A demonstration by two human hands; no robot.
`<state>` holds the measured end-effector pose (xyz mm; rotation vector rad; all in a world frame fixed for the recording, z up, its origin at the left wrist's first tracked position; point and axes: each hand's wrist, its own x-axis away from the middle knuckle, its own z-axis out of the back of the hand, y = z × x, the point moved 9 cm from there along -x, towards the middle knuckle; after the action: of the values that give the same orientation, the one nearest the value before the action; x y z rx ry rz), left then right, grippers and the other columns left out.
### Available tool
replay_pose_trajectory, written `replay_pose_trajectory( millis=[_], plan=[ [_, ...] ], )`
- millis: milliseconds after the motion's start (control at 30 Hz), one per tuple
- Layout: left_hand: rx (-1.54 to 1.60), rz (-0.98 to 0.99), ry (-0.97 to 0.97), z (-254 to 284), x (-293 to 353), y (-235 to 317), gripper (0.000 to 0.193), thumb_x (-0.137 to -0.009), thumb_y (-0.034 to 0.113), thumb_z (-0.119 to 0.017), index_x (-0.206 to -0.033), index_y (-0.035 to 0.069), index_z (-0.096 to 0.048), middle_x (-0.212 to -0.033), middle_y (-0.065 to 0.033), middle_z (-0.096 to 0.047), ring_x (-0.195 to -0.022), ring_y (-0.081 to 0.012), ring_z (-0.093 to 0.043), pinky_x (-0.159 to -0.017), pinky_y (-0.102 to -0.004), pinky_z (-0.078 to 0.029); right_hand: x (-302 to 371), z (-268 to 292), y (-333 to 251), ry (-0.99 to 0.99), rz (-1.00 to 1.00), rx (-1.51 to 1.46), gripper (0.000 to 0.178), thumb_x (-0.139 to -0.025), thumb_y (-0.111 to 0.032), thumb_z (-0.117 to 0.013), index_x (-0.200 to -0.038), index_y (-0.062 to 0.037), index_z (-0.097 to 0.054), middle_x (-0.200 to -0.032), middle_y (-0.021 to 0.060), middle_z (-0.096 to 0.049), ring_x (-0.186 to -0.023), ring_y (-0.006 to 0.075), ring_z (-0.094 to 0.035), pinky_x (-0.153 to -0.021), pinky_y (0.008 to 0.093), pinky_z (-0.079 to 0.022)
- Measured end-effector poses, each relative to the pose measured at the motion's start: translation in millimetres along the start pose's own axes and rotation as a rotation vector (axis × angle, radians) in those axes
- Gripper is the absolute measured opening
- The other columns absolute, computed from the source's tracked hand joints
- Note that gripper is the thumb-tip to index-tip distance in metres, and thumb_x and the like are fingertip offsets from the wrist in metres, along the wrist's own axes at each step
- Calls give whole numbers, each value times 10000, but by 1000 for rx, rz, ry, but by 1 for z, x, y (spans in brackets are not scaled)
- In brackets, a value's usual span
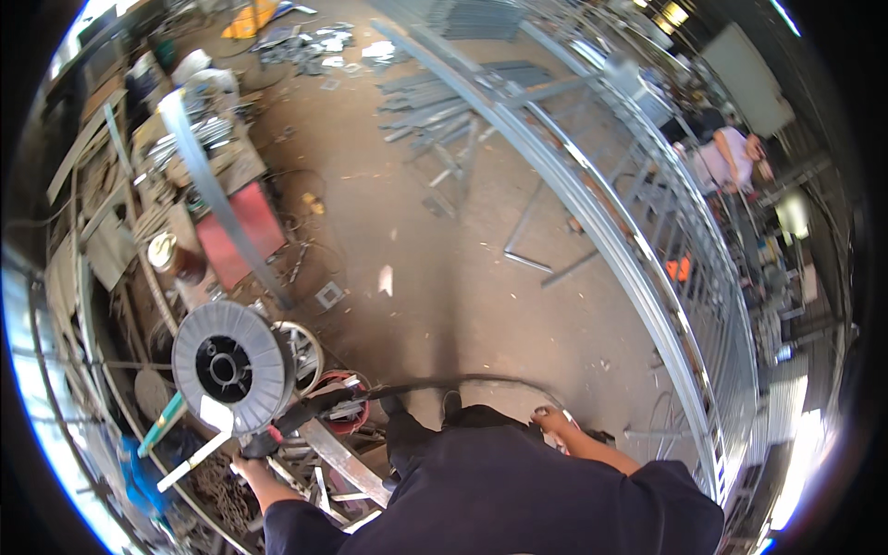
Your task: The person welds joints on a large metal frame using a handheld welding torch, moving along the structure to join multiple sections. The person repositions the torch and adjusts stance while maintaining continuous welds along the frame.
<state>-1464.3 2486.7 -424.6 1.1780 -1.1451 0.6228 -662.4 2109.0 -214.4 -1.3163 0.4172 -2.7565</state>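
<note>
At the lower left, my left hand (244, 465) reaches under a large grey wire spool (191, 356), beside a black piece with red parts (263, 445). Its fingers are small and blurred, so its grip does not show clearly. A pale strip (194, 461) slants down past that hand. From near the spool, a thick black cable (462, 377) arcs across in front of my body to my right hand (552, 420). The right fingers are curled closed around the cable's end; the rest of what they hold is hidden.
Long bent-looking metal profiles (592, 227) cross the right side. Dark metal pieces (444, 100) lie on the floor ahead. A red panel (242, 231) and a cluttered bench stand left. A bucket (344, 416) sits near the spool. Another person (724, 159) is at the far right.
</note>
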Motion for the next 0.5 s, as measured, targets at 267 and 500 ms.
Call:
replay_pose_trajectory(
  millis=[267,500],
  plan=[
    [-714,-677,133,-15,54,-2,353,-876,273,-724,-1114,14,-754,-1042,-125,-752,-879,-275,-714,-802,-431,-604,-22,7,2,70,111,137,555,-837,-453,-725,-1255,-87,-716,-1232,206,-720,-1124,368,-697,-996,424,-535],
    [-919,-712,-215,-113,136,-107,341,-885,253,-717,-1128,15,-737,-1058,-121,-743,-901,-271,-711,-817,-421,-599,-24,2,14,112,109,214,544,-847,-474,-722,-1255,-115,-725,-1267,194,-707,-1201,387,-651,-1036,440,-511]
  ],
)
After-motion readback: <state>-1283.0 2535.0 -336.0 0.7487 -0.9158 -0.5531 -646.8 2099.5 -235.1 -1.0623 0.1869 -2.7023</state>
